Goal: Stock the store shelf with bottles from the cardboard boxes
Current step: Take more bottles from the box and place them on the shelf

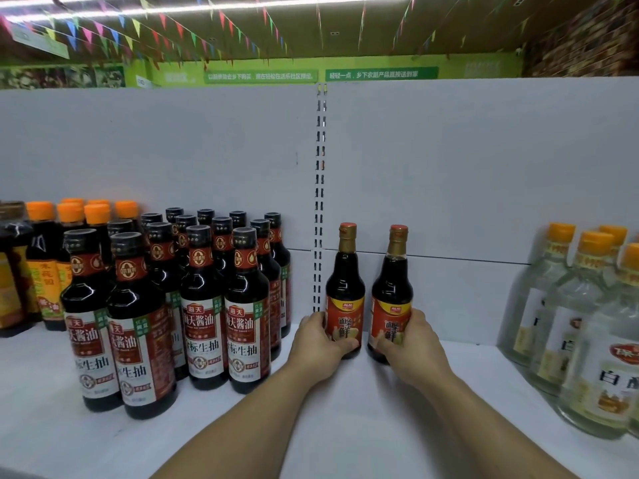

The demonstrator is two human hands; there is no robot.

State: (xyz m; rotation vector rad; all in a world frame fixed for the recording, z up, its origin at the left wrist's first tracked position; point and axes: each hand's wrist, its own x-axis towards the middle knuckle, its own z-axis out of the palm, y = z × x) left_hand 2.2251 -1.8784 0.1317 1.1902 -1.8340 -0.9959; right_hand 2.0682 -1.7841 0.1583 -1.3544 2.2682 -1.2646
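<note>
Two dark sauce bottles with gold necks and red-orange labels stand upright side by side at the back of the white shelf (345, 426). My left hand (320, 344) grips the lower body of the left bottle (345, 281). My right hand (411, 350) grips the lower body of the right bottle (392, 285). Both bottles' bases are on or just above the shelf; I cannot tell which. No cardboard box is in view.
A block of several black-capped soy sauce bottles (204, 305) fills the shelf to the left, with orange-capped bottles (45, 264) behind them. Clear white-vinegar bottles with orange caps (581, 326) stand at the right. A slotted upright (320, 202) divides the grey back panel.
</note>
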